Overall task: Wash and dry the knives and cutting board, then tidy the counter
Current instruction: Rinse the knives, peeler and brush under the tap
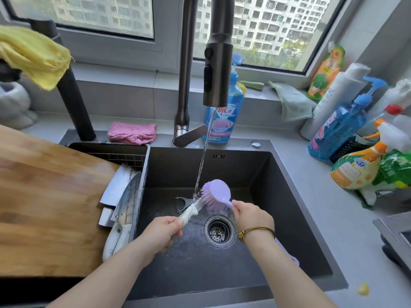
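Left hand grips one knife, right hand grips one brush mid-sink, loads of room, two or three spare knives on its left edge.

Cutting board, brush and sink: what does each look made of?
The cutting board looks like wood: glued strips of lighter and darker grain with a dull sheen. The brush looks like lilac plastic, with a smooth moulded back and matching bristles. The sink is probably coated metal, possibly composite: dark grey, matte, with sharp straight walls.
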